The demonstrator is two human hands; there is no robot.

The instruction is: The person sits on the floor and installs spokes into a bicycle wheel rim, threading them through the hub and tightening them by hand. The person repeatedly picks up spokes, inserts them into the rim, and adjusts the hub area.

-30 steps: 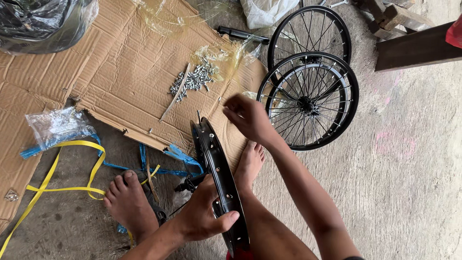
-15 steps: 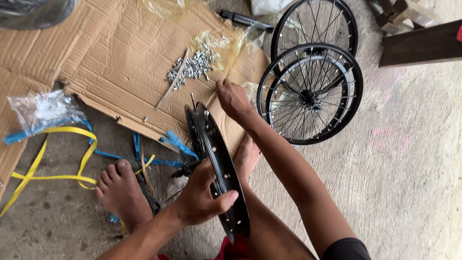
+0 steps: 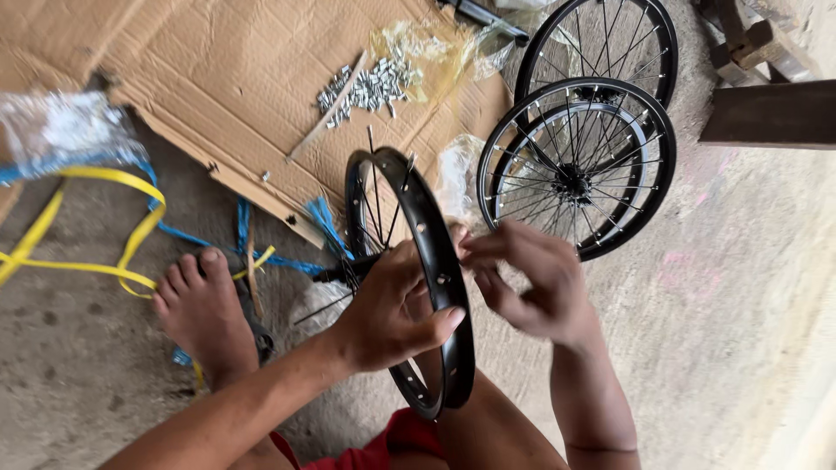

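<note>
A black bicycle rim (image 3: 428, 228) stands on edge in front of me, with a few loose spokes running to its hub. My left hand (image 3: 394, 306) grips the rim from the left, thumb across its outer face. My right hand (image 3: 525, 277) is just right of the rim, fingers pinched together close to the rim's side; whatever small part it holds is too small to tell. A pile of small silver spoke nipples (image 3: 367, 87) lies on the cardboard sheet (image 3: 226, 78) beyond the rim.
Two finished spoked wheels (image 3: 578, 165) lie stacked on the concrete at the right. Yellow and blue straps (image 3: 96, 226) and a clear plastic bag (image 3: 61, 126) lie to the left. My bare foot (image 3: 202, 312) rests by the straps. Wooden beams (image 3: 766, 113) sit far right.
My right hand has drawn back from the nipple pile on the cardboard to the rim's side. The rim has tilted more upright, and my left hand still grips it.
</note>
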